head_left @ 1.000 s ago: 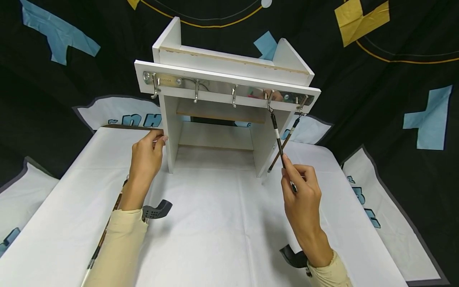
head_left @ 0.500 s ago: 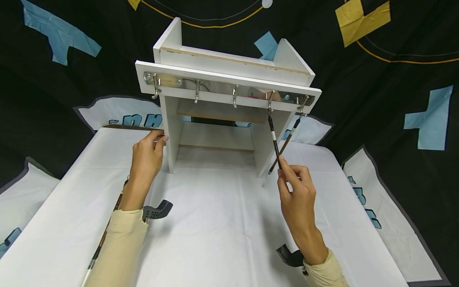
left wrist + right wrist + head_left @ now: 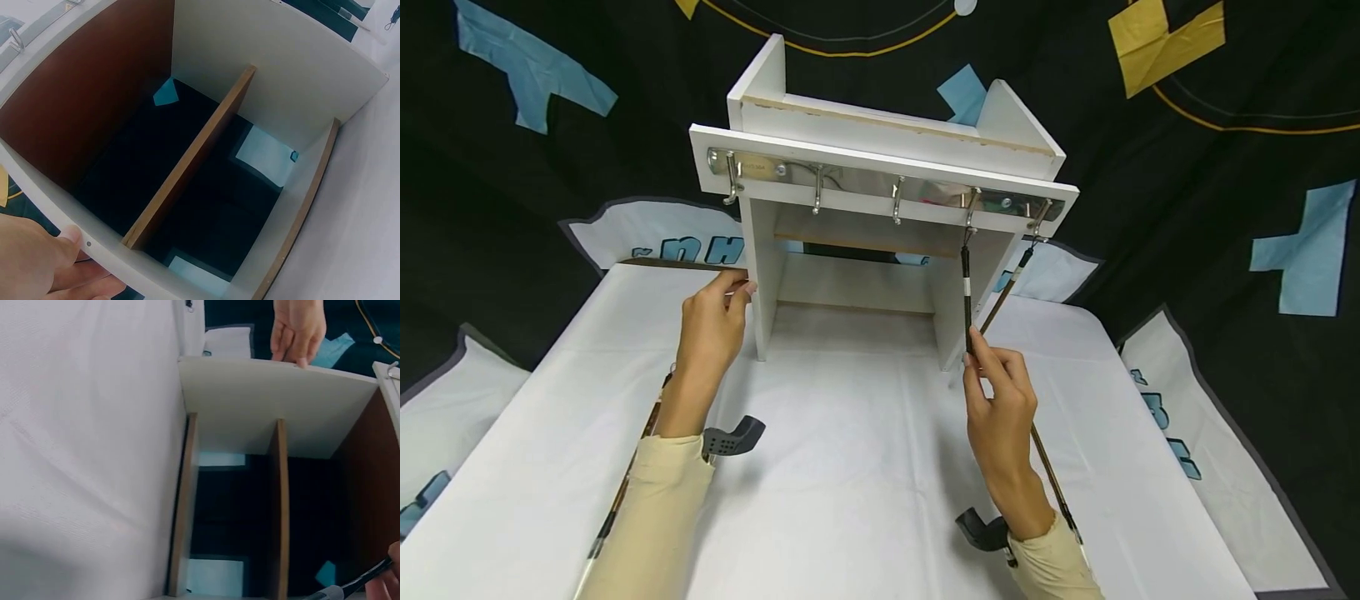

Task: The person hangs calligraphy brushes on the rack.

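Observation:
A white wooden rack [image 3: 895, 129] carries a metal strip with several hooks along its front. My left hand [image 3: 711, 329] grips the edge of its left side panel; in the left wrist view the thumb [image 3: 72, 234] lies on the panel's front edge. With fingertips, my right hand [image 3: 1000, 408] pinches the lower part of a slim black calligraphy brush [image 3: 966, 287] with a white band. The brush's cord loop is at the second hook from the right, and the brush hangs nearly upright. Another brush [image 3: 1003, 292] hangs slanted from the rightmost hook. The held brush's lower end is hidden by the hand.
One brush [image 3: 647, 442] lies on the white table [image 3: 835, 500] beside the left forearm, and another brush [image 3: 1056, 483] lies right of the right wrist. Inside the rack are shelf boards [image 3: 187, 162]. Black cloth [image 3: 1187, 217] with taped pieces hangs behind.
My right hand has moved left with the brush's lower end, so the brush went from slanted to nearly upright. A brush on the table at right has come into sight. The left hand stays put.

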A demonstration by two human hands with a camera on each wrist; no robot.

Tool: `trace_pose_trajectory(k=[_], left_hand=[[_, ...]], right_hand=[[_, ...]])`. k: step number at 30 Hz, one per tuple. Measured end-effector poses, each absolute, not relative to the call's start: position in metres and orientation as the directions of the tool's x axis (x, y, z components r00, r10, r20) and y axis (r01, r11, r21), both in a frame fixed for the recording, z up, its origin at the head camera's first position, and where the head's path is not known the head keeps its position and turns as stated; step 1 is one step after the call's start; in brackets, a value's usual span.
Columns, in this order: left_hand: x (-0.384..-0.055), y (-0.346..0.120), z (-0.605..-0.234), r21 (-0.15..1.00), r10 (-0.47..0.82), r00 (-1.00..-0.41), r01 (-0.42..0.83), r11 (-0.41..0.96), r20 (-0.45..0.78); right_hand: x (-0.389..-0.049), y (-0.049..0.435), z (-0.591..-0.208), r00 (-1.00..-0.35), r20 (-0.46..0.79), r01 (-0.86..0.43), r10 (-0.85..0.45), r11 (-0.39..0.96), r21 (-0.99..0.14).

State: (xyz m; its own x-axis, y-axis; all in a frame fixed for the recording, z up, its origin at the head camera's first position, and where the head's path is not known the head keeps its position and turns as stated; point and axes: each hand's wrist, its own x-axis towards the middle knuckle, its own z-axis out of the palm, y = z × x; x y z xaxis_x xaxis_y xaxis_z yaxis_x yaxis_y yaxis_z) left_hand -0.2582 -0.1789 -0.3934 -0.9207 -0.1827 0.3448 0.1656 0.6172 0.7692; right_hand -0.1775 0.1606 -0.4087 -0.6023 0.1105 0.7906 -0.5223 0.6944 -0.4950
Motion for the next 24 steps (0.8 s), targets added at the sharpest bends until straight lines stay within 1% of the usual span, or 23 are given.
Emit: trace_pose_trajectory(k=[9,16,19,24], left_hand=[[-0.259,-0.179,-0.394,0.764,-0.168,-0.913,0.197,0.614,0.37],[-0.258,-0.179,-0.394,0.773,-0.169,-0.921,0.182,0.608,0.35],[-0.258,-0.178,-0.394,0.774,-0.168,-0.922,0.183,0.606,0.35],[-0.258,-0.179,-0.393,0.773,-0.172,-0.92,0.182,0.608,0.352]], right_hand=[[-0.191,0.155,-0.425,-0.591,0.795,-0.54,0.136,0.665,-0.515],[-0.205,0.151,-0.434,-0.578,0.798,-0.539,0.173,0.653,-0.532],[-0.21,0.149,-0.435,-0.594,0.785,-0.519,0.176,0.662,-0.541],[-0.222,0.144,-0.435,-0.641,0.752,-0.511,0.155,0.645,-0.569]])
